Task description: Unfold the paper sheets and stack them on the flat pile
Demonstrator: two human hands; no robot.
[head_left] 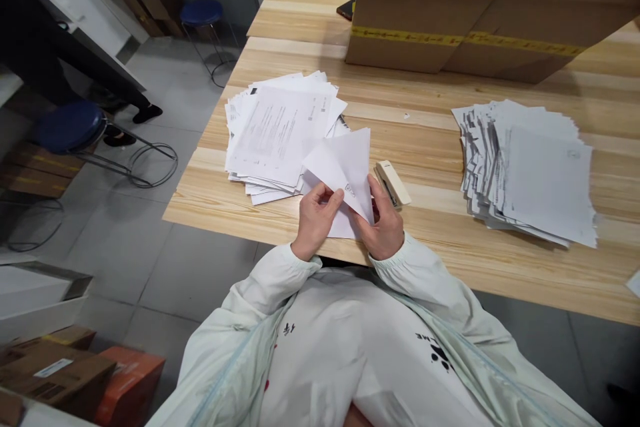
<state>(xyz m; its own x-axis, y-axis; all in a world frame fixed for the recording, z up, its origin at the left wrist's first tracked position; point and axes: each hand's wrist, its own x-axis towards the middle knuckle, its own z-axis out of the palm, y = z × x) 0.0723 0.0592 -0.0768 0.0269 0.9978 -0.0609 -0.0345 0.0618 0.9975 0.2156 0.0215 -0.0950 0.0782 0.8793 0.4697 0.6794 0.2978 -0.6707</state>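
Blue stool (70, 125) on floor far left; messy paper stack (280, 133) on wooden table (450, 267) left of centre. Left hand (316, 220) and right hand (384, 220) both pinch a folded white sheet (345, 167) at the table's near edge, fingers pressed on its lower corners; stapler (393, 183) just beside right hand. Second paper stack (530, 170) well apart to the right; cardboard boxes (465, 7) behind.

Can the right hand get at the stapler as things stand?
Probably yes. The stapler lies on the table right beside the right hand, with nothing between them. But that hand is pinching the folded paper together with the left hand, so it would have to let go first.
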